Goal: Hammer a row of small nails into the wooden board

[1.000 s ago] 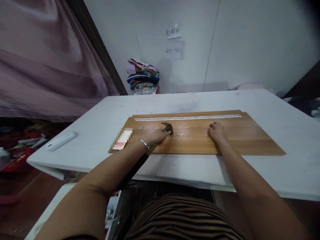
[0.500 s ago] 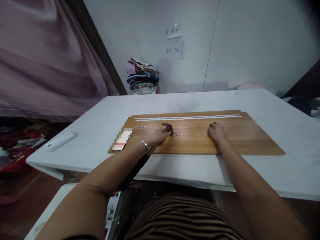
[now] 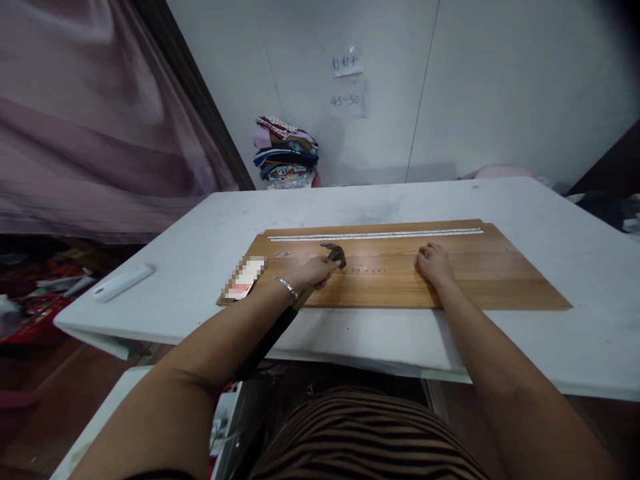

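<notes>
A long wooden board (image 3: 475, 280) lies on the white table (image 3: 200, 233). My left hand (image 3: 313, 272), with a bracelet on the wrist, is closed round the neck of a claw hammer (image 3: 334, 253); the handle runs back under my forearm and the head rests on the board. A short row of small nails (image 3: 367, 271) stands in the board just right of the hammer head. My right hand (image 3: 435, 262) rests on the board right of the nails, fingers curled under. A pale metal strip (image 3: 375, 235) runs along the board's far edge.
A few loose nails (image 3: 281, 254) and a blurred small box (image 3: 243, 279) lie at the board's left end. A white flat object (image 3: 123, 282) sits near the table's left corner. Folded cloths (image 3: 286, 155) are stacked by the wall behind; a purple curtain hangs on the left.
The hammer head and my left hand have shifted very slightly to the left. My right hand has stayed where it was.
</notes>
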Demonstrator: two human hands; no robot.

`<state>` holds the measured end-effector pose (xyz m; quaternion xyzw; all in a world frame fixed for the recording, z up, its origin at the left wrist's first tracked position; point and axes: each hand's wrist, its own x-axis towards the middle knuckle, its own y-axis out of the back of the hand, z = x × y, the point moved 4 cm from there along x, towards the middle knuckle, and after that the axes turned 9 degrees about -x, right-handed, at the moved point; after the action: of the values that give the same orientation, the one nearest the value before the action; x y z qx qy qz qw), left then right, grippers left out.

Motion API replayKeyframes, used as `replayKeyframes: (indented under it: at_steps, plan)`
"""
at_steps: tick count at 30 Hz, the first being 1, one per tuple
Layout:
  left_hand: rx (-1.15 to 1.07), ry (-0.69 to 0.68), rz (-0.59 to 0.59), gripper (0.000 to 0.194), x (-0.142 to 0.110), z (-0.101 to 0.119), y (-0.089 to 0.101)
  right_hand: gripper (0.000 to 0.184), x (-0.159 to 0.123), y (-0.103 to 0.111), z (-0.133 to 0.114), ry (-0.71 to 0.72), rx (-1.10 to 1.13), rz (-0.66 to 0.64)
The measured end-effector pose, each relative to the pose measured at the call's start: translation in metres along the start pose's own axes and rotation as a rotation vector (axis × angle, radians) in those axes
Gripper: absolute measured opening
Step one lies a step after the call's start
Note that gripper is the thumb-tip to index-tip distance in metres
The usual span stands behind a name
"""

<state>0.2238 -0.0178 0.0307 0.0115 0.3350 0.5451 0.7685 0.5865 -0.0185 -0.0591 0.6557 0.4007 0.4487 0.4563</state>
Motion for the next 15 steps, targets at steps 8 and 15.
replayKeyframes:
  at_steps: [8,15]
  plan:
    - [0.032,-0.012,-0.019,0.039,0.0036,-0.0046,-0.0049,0.039,-0.0001,0.0006,-0.0007,0.001,0.009,0.010]
    - [0.011,-0.014,0.002,0.036,-0.0008,0.0014,-0.0006,0.037,-0.0006,0.0013,-0.0006,0.003,0.007,0.007]
